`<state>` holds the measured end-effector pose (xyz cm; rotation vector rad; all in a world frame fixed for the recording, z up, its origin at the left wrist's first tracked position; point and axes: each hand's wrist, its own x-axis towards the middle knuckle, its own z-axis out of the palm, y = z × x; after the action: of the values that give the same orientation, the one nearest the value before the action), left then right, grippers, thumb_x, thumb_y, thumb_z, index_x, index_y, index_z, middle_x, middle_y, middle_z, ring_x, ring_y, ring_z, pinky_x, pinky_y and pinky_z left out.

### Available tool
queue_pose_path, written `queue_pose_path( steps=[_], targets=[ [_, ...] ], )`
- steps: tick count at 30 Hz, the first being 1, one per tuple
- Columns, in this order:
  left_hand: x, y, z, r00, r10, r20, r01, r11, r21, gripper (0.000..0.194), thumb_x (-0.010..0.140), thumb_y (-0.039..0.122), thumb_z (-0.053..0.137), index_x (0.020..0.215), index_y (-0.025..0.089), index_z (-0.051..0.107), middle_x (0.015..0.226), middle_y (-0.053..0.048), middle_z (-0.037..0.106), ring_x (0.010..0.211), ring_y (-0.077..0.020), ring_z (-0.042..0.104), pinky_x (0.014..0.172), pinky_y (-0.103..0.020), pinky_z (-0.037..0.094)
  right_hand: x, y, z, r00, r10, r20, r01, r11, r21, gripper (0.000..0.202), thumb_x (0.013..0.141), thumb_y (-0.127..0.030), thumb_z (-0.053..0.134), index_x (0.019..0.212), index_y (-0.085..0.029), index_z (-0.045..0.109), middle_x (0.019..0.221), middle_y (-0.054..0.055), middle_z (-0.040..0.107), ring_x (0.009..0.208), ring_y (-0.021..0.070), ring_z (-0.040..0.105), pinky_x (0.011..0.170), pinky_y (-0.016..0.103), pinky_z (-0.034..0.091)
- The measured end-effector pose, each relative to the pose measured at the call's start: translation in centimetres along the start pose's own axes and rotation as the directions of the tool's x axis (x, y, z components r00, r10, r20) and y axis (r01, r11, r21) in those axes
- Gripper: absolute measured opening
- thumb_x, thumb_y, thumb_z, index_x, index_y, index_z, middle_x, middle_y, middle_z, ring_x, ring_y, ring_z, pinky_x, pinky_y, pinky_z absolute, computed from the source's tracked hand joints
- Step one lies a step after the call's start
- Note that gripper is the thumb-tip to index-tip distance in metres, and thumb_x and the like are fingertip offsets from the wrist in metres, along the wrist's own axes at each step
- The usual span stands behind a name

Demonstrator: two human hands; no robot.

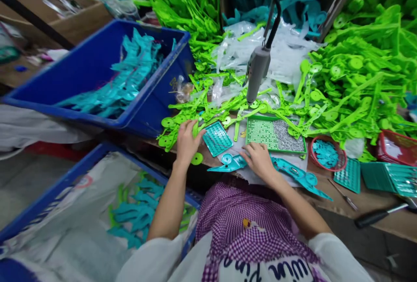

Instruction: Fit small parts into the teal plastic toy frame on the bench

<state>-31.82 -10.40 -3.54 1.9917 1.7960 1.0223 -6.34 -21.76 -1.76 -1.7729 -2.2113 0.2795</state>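
My left hand [188, 142] is at the near edge of the loose green parts, fingers curled, with a bit of a green plastic part [195, 129] between thumb and forefinger. Just right of it lies a teal ribbed tray [218, 138]. My right hand [259, 159] grips the middle of a long teal plastic piece [295, 171] with round ends, covering part of it. That piece lies across white paper at the bench edge. Behind the hand sits a green tray [265, 132] of small metal screws. A grey electric screwdriver [258, 73] hangs above, touched by neither hand.
Green parts [365, 73] heap across the back and right. A blue bin [153, 99] of teal parts stands left. A red basket [328, 154] of small teal pieces, a thin screwdriver [343, 195] and a black-handled hammer [374, 217] lie right. Below left is a lined blue crate [65, 199].
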Motion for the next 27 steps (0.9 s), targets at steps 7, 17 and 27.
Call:
queue_pose_path(
  steps=[7, 17, 27],
  targets=[
    [-2.2, -2.3, -3.5, 0.977, -0.164, 0.137, 0.134, 0.969, 0.206, 0.04, 0.081, 0.04, 0.065, 0.115, 0.018, 0.064, 0.101, -0.012, 0.069, 0.097, -0.031, 0.065, 0.088, -0.042, 0.051, -3.5, -0.2, -1.4, 0.969, -0.154, -0.191, 0.193, 0.96, 0.204, 0.026, 0.1, -0.033, 0.045, 0.111, -0.019, 0.064, 0.104, 0.01, 0.068, 0.098, 0.0217, 0.063, 0.084, 0.035, 0.045],
    [-10.7, -1.4, -2.1, 0.94, -0.311, 0.142, 0.335, 0.919, -0.209, 0.047, 0.069, 0.053, 0.075, 0.107, 0.024, 0.071, 0.111, -0.009, 0.068, 0.09, -0.0261, 0.069, 0.087, -0.042, 0.057, -3.7, -1.3, -0.5, 0.967, -0.218, -0.133, 0.248, 0.929, 0.275, 0.023, 0.099, -0.028, 0.046, 0.102, -0.022, 0.069, 0.098, 0.009, 0.07, 0.088, 0.0206, 0.066, 0.077, 0.034, 0.051],
    [-7.6, -1.8, 0.6, 0.772, -0.607, 0.192, 0.505, 0.401, -0.764, 0.046, 0.069, 0.057, 0.076, 0.085, 0.016, 0.061, 0.081, -0.008, 0.072, 0.083, -0.0215, 0.073, 0.09, -0.044, 0.058, -5.3, 0.6, -0.8, 0.979, -0.164, -0.119, 0.191, 0.942, 0.276, 0.022, 0.099, -0.028, 0.048, 0.102, -0.022, 0.069, 0.094, 0.008, 0.07, 0.085, 0.0204, 0.067, 0.074, 0.034, 0.052]
  ],
)
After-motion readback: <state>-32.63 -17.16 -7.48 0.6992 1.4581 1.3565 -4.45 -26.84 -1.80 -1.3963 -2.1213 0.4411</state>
